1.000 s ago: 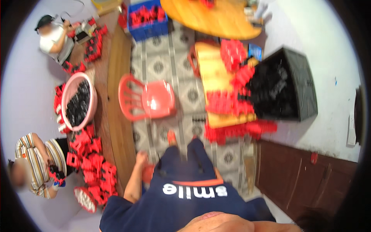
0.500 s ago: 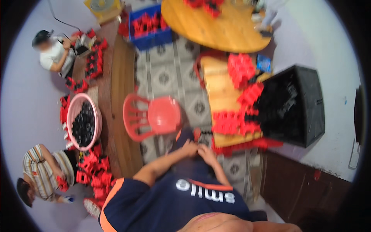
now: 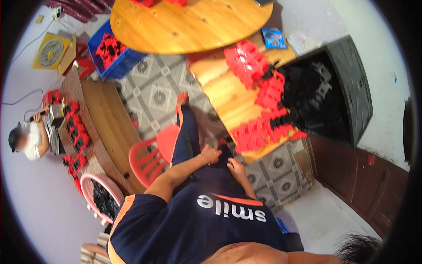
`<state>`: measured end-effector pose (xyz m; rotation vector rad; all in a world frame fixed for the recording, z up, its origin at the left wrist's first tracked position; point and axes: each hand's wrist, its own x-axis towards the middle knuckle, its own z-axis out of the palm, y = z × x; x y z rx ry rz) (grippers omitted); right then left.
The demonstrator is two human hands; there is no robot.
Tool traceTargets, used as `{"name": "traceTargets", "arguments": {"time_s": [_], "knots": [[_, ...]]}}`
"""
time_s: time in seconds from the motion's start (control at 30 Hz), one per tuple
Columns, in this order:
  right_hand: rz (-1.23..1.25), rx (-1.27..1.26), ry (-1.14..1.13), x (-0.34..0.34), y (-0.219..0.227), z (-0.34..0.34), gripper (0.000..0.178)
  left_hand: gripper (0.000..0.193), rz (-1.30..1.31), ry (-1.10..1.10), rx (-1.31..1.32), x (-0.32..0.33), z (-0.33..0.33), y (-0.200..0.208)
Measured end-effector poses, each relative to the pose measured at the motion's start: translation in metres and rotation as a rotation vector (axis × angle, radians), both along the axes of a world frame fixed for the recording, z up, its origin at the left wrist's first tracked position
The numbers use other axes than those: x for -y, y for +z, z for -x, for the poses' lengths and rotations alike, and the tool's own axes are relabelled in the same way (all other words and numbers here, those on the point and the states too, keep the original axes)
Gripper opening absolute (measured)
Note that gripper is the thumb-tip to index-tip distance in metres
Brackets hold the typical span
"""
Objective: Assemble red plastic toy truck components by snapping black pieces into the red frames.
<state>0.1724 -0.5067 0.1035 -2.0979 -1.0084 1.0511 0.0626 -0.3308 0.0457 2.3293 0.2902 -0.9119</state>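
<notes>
My left hand (image 3: 211, 155) is over my thigh, its fingers curled in. Beside it on the right, lower in the view, my right hand (image 3: 237, 170) has its fingers bent closed near the hem of my dark blue shirt (image 3: 220, 187). The hands are apart. Anything inside either one is hidden. My leg in dark trousers (image 3: 185, 136) reaches forward past the pink plastic chair (image 3: 143, 160), partly covering its seat. Nearest my hands is the wooden table (image 3: 211, 88) on the right, carrying stacked red plastic parts (image 3: 259, 130).
A black crate (image 3: 358, 88) of black parts tilts beside the table, with a blue packet (image 3: 274, 38) behind. A round wooden table (image 3: 189, 26) and blue bin (image 3: 118, 72) stand farther off. On the left are a pink basket (image 3: 121, 189) and a seated co-worker (image 3: 33, 138).
My view has turned, shifting the tables and chair. My hands, close together before, have come apart. My leg now stretches out in front of the chair seat.
</notes>
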Motion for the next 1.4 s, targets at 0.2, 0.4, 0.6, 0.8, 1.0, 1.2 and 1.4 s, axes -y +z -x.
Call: {"name": "traceTargets", "arguments": {"time_s": [0.2,0.4,0.6,0.8,1.0,1.2,1.4], "knots": [[0.036,0.132,-0.219,-0.14,-0.029,0.001,0.024,0.036,-0.031,-0.128,0.107,-0.125,-0.015,-0.088],[-0.078,0.582,-0.275,-0.289,-0.041,-0.048,0.036,0.029,-0.105,-0.184,0.159,-0.131,0.069,-0.258],[-0.162,0.606,-0.403,-0.298,-0.126,-0.095,0.046,0.036,-0.033,-0.554,0.291,-0.132,0.061,-0.332],[-0.239,0.656,-0.342,-0.283,-0.167,-0.098,0.042,0.039,0.023,-0.754,0.232,-0.177,0.005,-0.34],[-0.352,0.705,-0.411,-0.28,-0.163,-0.098,0.035,0.042,0.033,-0.89,0.148,-0.212,-0.043,-0.326],[-0.446,0.729,-0.402,-0.272,-0.167,-0.093,0.03,0.045,-0.008,-0.966,0.107,-0.221,-0.071,-0.306],[-0.592,0.801,-0.418,-0.263,-0.17,-0.078,0.025,0.058,0.203,-0.66,0.045,-0.252,-0.078,-0.187]]}}
